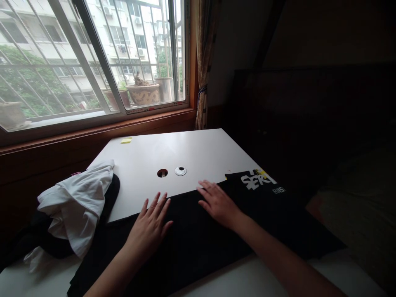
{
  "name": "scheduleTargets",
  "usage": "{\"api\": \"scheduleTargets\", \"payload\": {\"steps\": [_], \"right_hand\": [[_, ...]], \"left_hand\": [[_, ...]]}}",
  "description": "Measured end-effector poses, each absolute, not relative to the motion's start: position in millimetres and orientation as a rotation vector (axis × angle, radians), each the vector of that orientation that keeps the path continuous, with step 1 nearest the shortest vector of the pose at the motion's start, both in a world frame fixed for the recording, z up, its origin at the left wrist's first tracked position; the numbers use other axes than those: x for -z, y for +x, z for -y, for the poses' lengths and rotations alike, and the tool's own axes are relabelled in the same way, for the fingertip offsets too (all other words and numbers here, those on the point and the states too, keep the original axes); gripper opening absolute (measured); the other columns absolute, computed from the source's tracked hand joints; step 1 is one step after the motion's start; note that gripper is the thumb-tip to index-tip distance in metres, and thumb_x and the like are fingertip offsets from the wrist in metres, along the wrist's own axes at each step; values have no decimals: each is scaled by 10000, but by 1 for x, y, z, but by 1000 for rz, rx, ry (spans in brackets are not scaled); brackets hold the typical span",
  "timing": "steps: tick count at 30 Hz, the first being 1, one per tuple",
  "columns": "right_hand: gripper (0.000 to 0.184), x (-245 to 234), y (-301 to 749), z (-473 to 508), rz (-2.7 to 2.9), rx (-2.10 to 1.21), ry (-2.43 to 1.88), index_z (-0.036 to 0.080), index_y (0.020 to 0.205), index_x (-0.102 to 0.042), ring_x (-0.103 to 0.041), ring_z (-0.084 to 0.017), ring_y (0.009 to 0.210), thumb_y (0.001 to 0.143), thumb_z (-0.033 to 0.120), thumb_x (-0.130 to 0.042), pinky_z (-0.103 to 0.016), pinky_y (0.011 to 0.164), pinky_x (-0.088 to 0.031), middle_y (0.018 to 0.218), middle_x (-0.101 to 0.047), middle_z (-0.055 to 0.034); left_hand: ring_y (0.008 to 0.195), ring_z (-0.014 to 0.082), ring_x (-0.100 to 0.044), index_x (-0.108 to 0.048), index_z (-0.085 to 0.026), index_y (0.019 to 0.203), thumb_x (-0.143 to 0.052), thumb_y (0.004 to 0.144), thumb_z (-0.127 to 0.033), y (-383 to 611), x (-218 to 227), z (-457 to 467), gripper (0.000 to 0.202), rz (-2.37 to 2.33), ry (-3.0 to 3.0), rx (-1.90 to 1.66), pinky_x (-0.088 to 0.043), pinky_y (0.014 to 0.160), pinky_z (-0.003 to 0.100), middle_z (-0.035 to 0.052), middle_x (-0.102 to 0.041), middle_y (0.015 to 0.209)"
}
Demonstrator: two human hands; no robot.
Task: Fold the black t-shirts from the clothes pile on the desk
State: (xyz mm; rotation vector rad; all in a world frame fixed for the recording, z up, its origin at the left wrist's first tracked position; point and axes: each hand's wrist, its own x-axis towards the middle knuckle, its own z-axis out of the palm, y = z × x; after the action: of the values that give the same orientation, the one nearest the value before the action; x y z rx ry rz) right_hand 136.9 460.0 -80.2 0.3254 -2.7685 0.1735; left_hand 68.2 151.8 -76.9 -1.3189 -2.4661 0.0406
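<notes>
A black T-shirt (192, 239) with white and yellow print lies spread across the near part of the white table (198, 152). Its printed end, with large white letters, is on the right and reaches past the table's edge. My left hand (152, 222) rests flat on the cloth near its far edge, fingers spread. Further right, my right hand (218, 204) also lies on the cloth, its fingers stretched out at that same far edge. Neither hand grips the fabric.
A heap of white cloth (80, 202) and dark cloth lies at the table's left. Beyond the shirt are a round hole (162, 173), a white ring-shaped cap (180, 170) and a yellow sticky note (126, 140). A barred window (123, 57) and a curtain (202, 62) stand behind.
</notes>
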Motion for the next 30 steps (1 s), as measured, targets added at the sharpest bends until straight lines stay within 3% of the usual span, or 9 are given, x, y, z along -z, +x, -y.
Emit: {"api": "scheduleTargets", "payload": {"steps": [4, 9, 14, 19, 23, 30], "right_hand": [[639, 94, 137, -425, 2929, -332, 572, 272, 1589, -314, -270, -261, 1523, 1031, 574, -390, -505, 1240, -237, 1651, -307, -52], [658, 105, 138, -467, 2993, -392, 351, 277, 1604, -275, -241, -283, 1532, 1029, 583, -374, -550, 1242, -195, 1660, -264, -58], [646, 112, 150, -533, 2972, -301, 47, 283, 1594, -308, -269, -286, 1522, 1023, 579, -380, -557, 1238, -187, 1643, -309, -76], [635, 120, 167, -580, 2930, -267, -144, 324, 1582, -331, -226, -297, 1534, 1008, 592, -379, -579, 1239, -159, 1657, -279, -36], [656, 127, 175, -599, 2919, -327, -297, 267, 1597, -299, -244, -280, 1531, 1020, 576, -334, -549, 1244, -192, 1665, -258, -54], [593, 134, 174, -609, 2838, -375, -314, 210, 1550, -401, -298, -259, 1513, 1024, 476, -329, -520, 1244, -244, 1620, -372, -84]], "left_hand": [[1516, 330, -292, -362, -159, 1567, -398, 1042, -501, 65, 104, -174, 627, 2560, -1305, 56, -292, 1206, 582, 129, -327, 1630], [1534, 292, -252, -230, -228, 1614, -388, 1041, -524, 57, 118, -144, 664, 2648, -1231, 120, -252, 1230, 553, 81, -280, 1653], [1527, 284, -273, -219, -227, 1614, -383, 1039, -535, 51, 122, -97, 673, 2744, -1071, 72, -258, 1225, 547, 71, -301, 1645], [1527, 289, -272, -290, -193, 1595, -358, 1040, -521, 43, 129, -56, 649, 2801, -926, 30, -258, 1221, 553, 77, -321, 1639], [1523, 292, -280, -300, -175, 1592, -340, 1042, -482, 39, 134, -34, 631, 2799, -878, 10, -256, 1219, 557, 89, -311, 1642], [1514, 278, -307, -310, -183, 1588, -348, 1049, -441, 35, 138, -21, 599, 2794, -895, 43, -316, 1201, 526, 98, -341, 1633]]}}
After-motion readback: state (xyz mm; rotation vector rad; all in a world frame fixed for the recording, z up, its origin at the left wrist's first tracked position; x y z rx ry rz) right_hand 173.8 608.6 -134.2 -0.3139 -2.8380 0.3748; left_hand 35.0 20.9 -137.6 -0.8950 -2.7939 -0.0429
